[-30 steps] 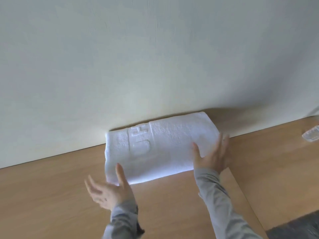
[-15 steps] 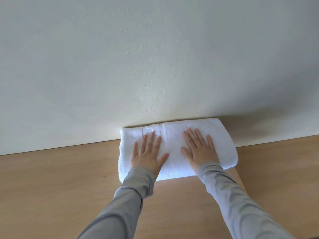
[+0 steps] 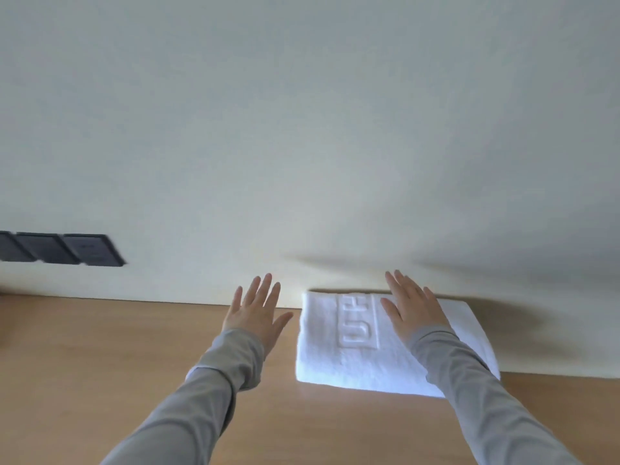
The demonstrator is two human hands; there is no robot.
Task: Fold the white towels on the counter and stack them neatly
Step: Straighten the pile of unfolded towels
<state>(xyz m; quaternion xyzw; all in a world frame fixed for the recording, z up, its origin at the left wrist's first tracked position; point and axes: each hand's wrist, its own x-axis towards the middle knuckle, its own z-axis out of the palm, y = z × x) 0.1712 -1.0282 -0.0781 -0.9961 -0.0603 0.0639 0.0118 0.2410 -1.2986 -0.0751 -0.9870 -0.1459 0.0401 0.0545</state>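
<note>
A folded white towel (image 3: 349,350) with an embossed logo lies flat on the wooden counter (image 3: 84,357), its far edge against the wall. My right hand (image 3: 411,308) is over the towel's far right part with fingers straight and spread, holding nothing; whether it touches the cloth I cannot tell. My left hand (image 3: 256,313) hovers to the left of the towel, fingers straight and spread, apart from it. Both arms wear grey sleeves. Only this one towel is in view.
A pale wall (image 3: 302,129) rises directly behind the counter. A row of dark wall sockets (image 3: 63,249) sits on the wall at the far left, just above the counter. Bare wood lies left of and in front of the towel.
Both hands were pressing flat on the towel; my left hand has come off it to the left. The view has swung left, so the towel now sits right of centre.
</note>
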